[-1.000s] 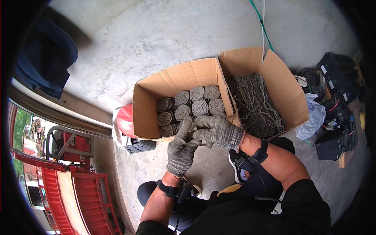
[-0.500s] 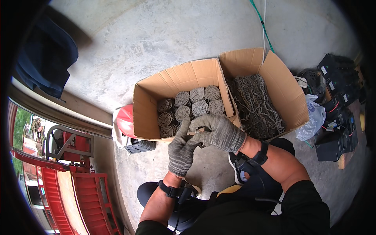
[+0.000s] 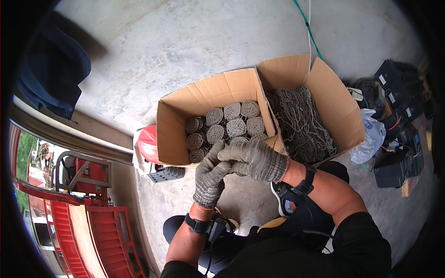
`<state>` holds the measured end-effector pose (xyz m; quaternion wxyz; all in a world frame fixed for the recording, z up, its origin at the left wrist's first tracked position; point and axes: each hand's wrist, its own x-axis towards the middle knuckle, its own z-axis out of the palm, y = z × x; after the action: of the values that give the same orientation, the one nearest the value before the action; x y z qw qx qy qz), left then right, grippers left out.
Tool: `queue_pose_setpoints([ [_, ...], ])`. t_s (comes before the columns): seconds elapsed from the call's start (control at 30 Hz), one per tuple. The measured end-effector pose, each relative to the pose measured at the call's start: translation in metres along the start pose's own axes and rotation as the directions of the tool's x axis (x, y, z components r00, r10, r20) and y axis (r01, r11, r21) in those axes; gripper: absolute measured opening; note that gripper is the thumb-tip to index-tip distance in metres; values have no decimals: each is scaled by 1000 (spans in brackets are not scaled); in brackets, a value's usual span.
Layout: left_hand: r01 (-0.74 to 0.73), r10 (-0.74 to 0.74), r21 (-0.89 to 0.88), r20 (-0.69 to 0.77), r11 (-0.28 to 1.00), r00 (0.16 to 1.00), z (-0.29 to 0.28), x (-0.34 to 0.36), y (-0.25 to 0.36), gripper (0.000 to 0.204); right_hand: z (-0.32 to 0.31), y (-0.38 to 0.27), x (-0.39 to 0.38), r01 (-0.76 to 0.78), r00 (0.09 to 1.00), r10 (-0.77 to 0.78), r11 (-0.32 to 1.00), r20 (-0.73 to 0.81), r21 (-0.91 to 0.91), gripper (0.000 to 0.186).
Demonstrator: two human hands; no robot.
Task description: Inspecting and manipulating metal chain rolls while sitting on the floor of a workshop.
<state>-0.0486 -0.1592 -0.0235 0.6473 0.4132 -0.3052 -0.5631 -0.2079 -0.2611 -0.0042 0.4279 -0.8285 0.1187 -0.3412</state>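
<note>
My left hand [image 3: 209, 176] and my right hand [image 3: 256, 160], both in grey knitted gloves, meet over the near edge of the left cardboard box [image 3: 208, 93]. Their fingers are closed together around something I cannot make out, hidden by the gloves. Inside that box stand several tightly rolled coils of grey chain [image 3: 215, 133]. Touching it on the right, a second cardboard box [image 3: 337, 109] holds a dark, tangled mass of chains [image 3: 303, 123].
A red helmet-like object [image 3: 147, 143] and black tray [image 3: 164, 173] lie left of the boxes. Black battery-like blocks [image 3: 391, 162] and a plastic bag [image 3: 366, 136] sit at the right. An opening at lower left shows red machinery [image 3: 109, 234]; dark fabric [image 3: 53, 69] hangs above it.
My hands have shifted slightly left, the left one also down. My right fingers now cover more of the left fingers and the space between them, where a small gap showed earlier.
</note>
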Motion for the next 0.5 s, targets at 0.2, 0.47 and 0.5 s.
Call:
queue_pose_setpoints([
  [0.2, -83, 80, 42, 72, 996, 994, 0, 2, 4, 66, 7, 5, -5, 34, 998, -31, 998, -59, 57, 34],
  [0.47, -161, 160, 53, 11, 986, 987, 2, 2, 16, 71, 1, 5, -3, -414, 893, 438, 719, 98, 559, 51],
  [0.5, -180, 180, 64, 5, 982, 984, 2, 2, 17, 72, 0, 4, -3, -481, 869, 462, 709, 175, 516, 50],
])
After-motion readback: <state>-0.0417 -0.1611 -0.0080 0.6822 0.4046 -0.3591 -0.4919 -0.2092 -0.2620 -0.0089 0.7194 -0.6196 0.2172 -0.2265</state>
